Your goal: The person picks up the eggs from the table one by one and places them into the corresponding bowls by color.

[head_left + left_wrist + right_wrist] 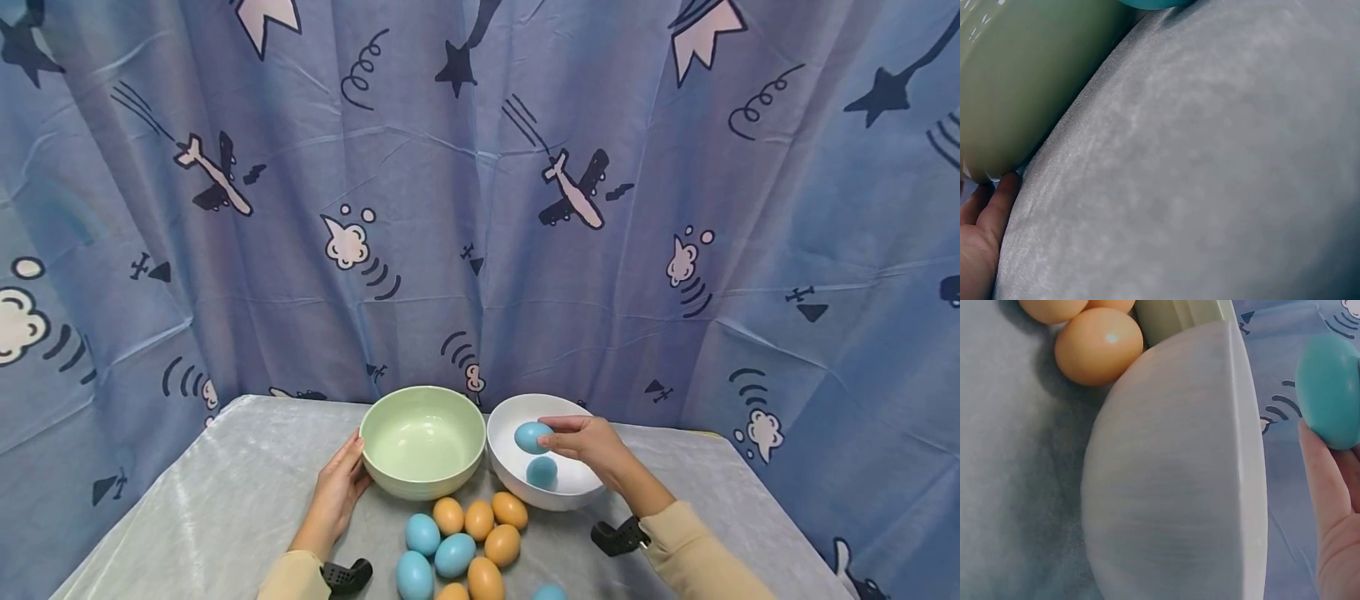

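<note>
A blue egg (532, 437) is pinched between the thumb and fingers of my right hand (592, 446), held above the white bowl (506, 475). Inside that bowl lies another blue egg (542, 472). In the right wrist view, the held egg (1330, 390) shows beyond the bowl's rim. My left hand (337, 492) rests against the left side of the green bowl (423, 437), which has nothing visible inside. Its fingers (1000, 203) look fairly straight where they touch the lower wall in the left wrist view.
Orange eggs (502, 545) and blue eggs (454, 555) lie grouped in front of the bowls. One blue egg (550, 592) sits apart at the bottom edge. A grey cloth (225, 500) covers the table, and a patterned blue curtain (420, 167) hangs behind.
</note>
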Demonstrator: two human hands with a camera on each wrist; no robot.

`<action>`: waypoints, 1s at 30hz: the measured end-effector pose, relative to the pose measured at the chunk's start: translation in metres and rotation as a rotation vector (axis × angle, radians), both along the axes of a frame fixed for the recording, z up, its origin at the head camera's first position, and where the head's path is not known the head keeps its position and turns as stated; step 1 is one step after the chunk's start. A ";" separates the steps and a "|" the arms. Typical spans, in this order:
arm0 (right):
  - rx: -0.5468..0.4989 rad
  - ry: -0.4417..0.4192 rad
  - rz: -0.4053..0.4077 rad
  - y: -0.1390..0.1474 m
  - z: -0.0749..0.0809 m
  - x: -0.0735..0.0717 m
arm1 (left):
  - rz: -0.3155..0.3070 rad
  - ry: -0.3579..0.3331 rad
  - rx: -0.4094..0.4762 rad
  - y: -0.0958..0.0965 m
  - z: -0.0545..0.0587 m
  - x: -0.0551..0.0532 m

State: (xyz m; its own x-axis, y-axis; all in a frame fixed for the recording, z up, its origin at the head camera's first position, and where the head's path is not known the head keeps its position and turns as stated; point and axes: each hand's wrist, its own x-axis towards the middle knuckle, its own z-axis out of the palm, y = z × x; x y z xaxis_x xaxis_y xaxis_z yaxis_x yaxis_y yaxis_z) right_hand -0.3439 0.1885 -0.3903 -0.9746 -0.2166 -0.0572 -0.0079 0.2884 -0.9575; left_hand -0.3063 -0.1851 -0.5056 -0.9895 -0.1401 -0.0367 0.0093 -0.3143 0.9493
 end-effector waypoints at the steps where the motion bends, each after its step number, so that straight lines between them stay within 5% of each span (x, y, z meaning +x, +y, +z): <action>1: -0.003 0.002 -0.006 0.000 0.000 -0.001 | 0.000 -0.002 -0.003 0.000 0.000 0.000; 30: 0.024 0.040 -0.166 -0.008 -0.019 -0.034 | -0.007 0.013 -0.004 0.000 -0.001 0.000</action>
